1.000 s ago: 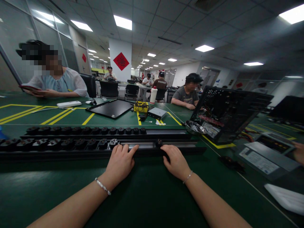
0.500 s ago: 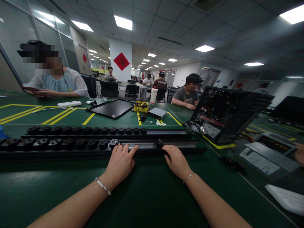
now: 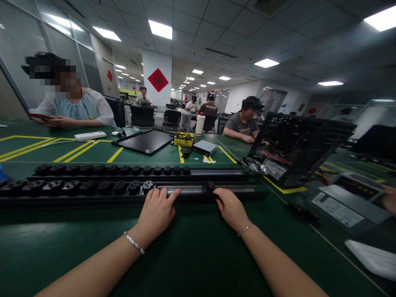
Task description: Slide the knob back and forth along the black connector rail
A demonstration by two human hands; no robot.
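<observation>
Two long black rails lie side by side across the table. Along the near rail (image 3: 185, 199) sits a row of round black socket modules (image 3: 104, 187), with a pale-topped one (image 3: 149, 187) at its right end. My left hand (image 3: 158, 209) lies on the near rail beside that module, its fingers stretched out and spread. Further right, a single dark socket module (image 3: 210, 186) sits in the rail's channel. My right hand (image 3: 232, 208) has its fingertips closed at this module's right side; the contact is partly hidden.
Behind lies the far rail (image 3: 216, 172) with more modules. A metal bowl (image 3: 254, 166), an open computer case (image 3: 291, 148) and a power supply (image 3: 343, 206) stand right. A black panel (image 3: 144, 141) and a grey box (image 3: 204, 147) lie beyond. Co-workers sit across the table.
My right hand and the single socket module have shifted slightly to the right along the rail. My left hand has stayed in place.
</observation>
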